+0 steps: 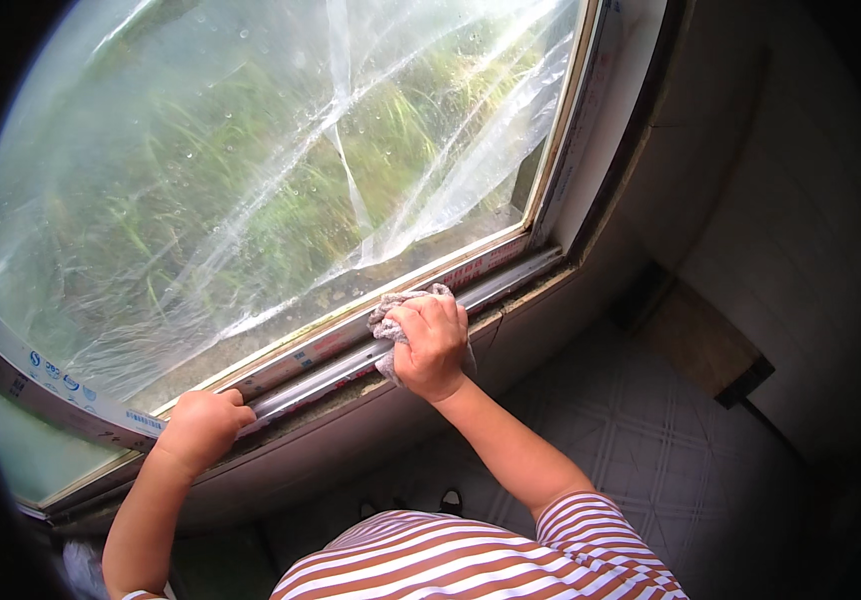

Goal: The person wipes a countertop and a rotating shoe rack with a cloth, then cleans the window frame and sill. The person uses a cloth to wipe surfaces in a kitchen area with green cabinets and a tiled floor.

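My right hand point(430, 345) is closed around a crumpled greyish cloth point(385, 306) and presses it to the lower rail of a window. Part of the cloth hangs below my palm. A shiny metal sliding track point(325, 384) runs along that rail on both sides of the cloth. Further left, my left hand point(201, 427) grips the window frame point(250, 382) near its corner with the sash upright, its fingers curled over the rail and their tips hidden. Clear plastic sheeting point(408, 217), creased and dotted with drops, covers the opening beyond the rail.
Grass shows through the plastic. A sash stile point(62, 379) with printed film stands at the left, beside frosted glass point(32, 442). Below the rail is a tiled sill edge point(501, 322). A brown board-like object point(700, 337) lies at the right, above the patterned floor point(625, 442).
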`<state>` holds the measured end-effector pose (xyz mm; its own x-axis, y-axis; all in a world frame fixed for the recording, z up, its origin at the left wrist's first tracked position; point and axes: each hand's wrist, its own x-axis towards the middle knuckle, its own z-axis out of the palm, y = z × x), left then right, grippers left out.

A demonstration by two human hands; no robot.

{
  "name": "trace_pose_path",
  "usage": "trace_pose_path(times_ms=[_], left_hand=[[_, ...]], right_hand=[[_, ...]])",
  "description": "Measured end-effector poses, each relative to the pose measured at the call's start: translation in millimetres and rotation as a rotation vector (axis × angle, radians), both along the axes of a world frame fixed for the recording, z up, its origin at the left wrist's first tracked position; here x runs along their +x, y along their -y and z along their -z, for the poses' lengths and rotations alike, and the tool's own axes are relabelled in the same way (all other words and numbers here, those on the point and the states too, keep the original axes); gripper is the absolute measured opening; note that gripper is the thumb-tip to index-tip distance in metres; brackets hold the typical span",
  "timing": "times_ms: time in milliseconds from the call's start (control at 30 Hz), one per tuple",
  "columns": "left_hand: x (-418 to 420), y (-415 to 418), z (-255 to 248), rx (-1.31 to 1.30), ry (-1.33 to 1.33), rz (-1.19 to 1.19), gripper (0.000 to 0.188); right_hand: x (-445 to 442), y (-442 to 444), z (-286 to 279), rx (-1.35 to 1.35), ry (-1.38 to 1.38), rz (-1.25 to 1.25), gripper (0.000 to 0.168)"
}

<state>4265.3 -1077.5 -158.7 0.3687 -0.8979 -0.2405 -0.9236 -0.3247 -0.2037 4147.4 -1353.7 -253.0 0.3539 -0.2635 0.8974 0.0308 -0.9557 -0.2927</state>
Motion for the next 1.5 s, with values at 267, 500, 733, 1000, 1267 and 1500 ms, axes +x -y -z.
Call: trace_pose_path(times_ms=[267,500,733,1000,1267,1500], left_hand=[[-16,-6,-5,-0.174,-0.155,-0.180,0.019],[-25,8,-13,0.015,-0.212,-0.495,0.017],[-35,-9,6,-0.289,-0.011,-0.302,0.024],[-44,-19,1,-0.235,0.051,-0.314,0.022],[-35,-18,17,-0.288,-0.030,-0.438,0.019],[-34,-18,17,-0.314,-0.070,-0.488,0.016]], right_hand=[[-2,-1,-3,-0.002,0.005,0.001,0.026],[-3,-1,0,0.004,-0.024,0.004,0.026],[-3,1,-2,0.006,-0.011,-0.003,0.027],[-1,0,-1,-0.007,-0.012,0.003,0.024],[-1,1,6,-0.063,-0.069,0.016,0.027],[1,-7,0,-0.013,-0.016,-0.015,0.027]])
